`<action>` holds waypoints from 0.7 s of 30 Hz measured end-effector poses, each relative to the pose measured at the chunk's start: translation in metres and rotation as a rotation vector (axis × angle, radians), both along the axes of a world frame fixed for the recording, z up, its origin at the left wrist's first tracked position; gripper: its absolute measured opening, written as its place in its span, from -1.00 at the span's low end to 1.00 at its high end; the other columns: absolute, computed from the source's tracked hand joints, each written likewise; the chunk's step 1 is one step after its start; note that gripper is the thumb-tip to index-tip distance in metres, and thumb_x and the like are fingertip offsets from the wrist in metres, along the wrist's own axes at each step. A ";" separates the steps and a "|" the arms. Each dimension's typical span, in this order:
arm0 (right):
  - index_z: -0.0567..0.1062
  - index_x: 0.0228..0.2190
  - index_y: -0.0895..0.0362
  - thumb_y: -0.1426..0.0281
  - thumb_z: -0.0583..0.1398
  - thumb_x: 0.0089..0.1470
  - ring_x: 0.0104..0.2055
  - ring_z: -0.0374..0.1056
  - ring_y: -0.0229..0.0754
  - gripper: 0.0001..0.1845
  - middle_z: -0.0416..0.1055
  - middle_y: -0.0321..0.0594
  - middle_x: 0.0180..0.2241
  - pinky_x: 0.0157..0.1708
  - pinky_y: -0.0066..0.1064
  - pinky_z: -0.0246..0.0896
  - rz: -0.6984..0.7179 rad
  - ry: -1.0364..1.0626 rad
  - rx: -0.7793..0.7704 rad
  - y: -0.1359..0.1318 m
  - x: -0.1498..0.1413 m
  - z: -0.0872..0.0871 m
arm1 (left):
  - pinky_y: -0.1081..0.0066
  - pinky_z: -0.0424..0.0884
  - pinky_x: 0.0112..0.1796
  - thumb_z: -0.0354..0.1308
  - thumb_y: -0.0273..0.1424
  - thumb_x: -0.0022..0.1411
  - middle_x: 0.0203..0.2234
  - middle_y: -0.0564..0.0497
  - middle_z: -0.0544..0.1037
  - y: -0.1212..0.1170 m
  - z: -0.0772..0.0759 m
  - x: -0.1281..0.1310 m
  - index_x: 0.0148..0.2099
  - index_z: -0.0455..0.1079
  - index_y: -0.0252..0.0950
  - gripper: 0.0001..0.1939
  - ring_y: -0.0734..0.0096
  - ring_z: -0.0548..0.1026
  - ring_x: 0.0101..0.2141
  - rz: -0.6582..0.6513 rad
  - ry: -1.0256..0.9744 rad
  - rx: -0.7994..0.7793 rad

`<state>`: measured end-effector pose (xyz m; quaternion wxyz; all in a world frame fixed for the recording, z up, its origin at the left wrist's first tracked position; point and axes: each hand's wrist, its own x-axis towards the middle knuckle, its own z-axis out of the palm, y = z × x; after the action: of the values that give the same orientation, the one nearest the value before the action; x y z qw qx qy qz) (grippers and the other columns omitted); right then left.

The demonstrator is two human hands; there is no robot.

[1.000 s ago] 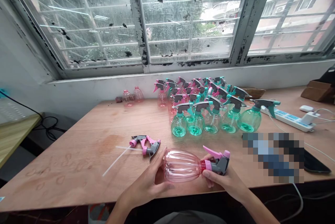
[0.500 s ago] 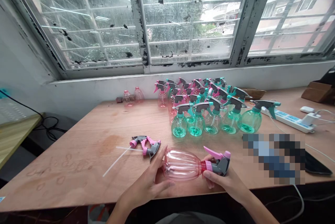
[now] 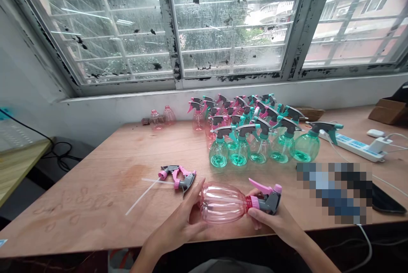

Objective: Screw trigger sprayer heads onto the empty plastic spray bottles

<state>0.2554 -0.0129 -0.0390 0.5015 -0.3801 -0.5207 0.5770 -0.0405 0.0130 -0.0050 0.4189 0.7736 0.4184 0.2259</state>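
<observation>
Left hand (image 3: 177,222) wrapped around the side of a clear pink spray bottle (image 3: 221,203), fingers (image 3: 195,192) against the bottle's left end. Right hand (image 3: 274,226) closed on the neck end, thumb (image 3: 256,215) by the pink collar (image 3: 253,202), fingers behind a grey sprayer head (image 3: 272,203) with a pink trigger (image 3: 259,186). Both grips are firm and narrow, on the one bottle, which lies sideways in the air just above the near edge of the tabletop (image 3: 79,209). A thin tube (image 3: 223,200) shows faintly inside it.

Just left of the left hand lie two loose sprayer heads (image 3: 177,178), grey and pink, with long white tubes (image 3: 143,198) pointing toward the front left. Behind the bottle, toward the back edge, stands a dense crowd of capped green bottles (image 3: 239,152) and pink bottles (image 3: 198,120), the green row in front. Two uncapped pink bottles (image 3: 162,119) stand apart by the back edge.

Right side: power strip (image 3: 350,145) with a white charger (image 3: 378,145), cables, a cardboard box (image 3: 387,111) in the back right corner, and a dark phone (image 3: 389,200) near the front right edge. A pixelated patch (image 3: 334,192) hides whatever lies beside the phone. Window (image 3: 223,22) runs along behind the tabletop.
</observation>
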 end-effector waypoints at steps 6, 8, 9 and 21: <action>0.47 -0.24 0.09 0.12 0.39 0.10 -0.56 0.30 -0.23 -0.64 0.46 -0.36 -0.59 -0.50 -0.37 0.26 0.004 0.005 0.002 0.000 0.001 -0.002 | 0.06 -0.04 0.39 0.36 -0.31 0.21 0.50 -0.13 -0.14 0.001 0.003 0.002 0.52 -0.43 -0.09 0.15 0.00 -0.02 0.44 -0.023 -0.068 -0.071; 0.47 -0.26 0.10 0.12 0.39 0.09 -0.56 0.30 -0.23 -0.64 0.46 -0.36 -0.59 -0.50 -0.37 0.27 -0.001 0.009 -0.004 0.000 0.001 -0.003 | 0.05 -0.11 0.40 0.37 -0.28 0.21 0.51 -0.12 -0.16 0.001 0.003 0.003 0.52 -0.31 -0.11 0.09 -0.02 -0.10 0.45 -0.008 -0.028 -0.055; 0.47 -0.26 0.10 0.12 0.39 0.09 -0.56 0.30 -0.24 -0.64 0.46 -0.36 -0.59 -0.50 -0.38 0.27 -0.001 0.010 -0.003 0.001 0.001 -0.003 | 0.05 -0.12 0.41 0.36 -0.27 0.21 0.51 -0.11 -0.16 0.002 0.004 0.003 0.52 -0.26 -0.12 0.06 -0.02 -0.11 0.45 -0.003 -0.014 -0.041; 0.46 -0.24 0.10 0.12 0.39 0.10 -0.57 0.29 -0.25 -0.63 0.45 -0.36 -0.60 -0.50 -0.39 0.25 -0.002 0.015 0.007 0.001 0.000 -0.006 | 0.10 -0.01 0.39 0.35 -0.33 0.23 0.49 -0.11 -0.07 0.001 0.003 0.005 0.52 -0.41 -0.10 0.12 0.04 0.01 0.43 -0.031 -0.117 -0.085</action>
<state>0.2556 -0.0117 -0.0446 0.5074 -0.3746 -0.5183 0.5776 -0.0358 0.0137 -0.0019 0.4786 0.7469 0.3904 0.2464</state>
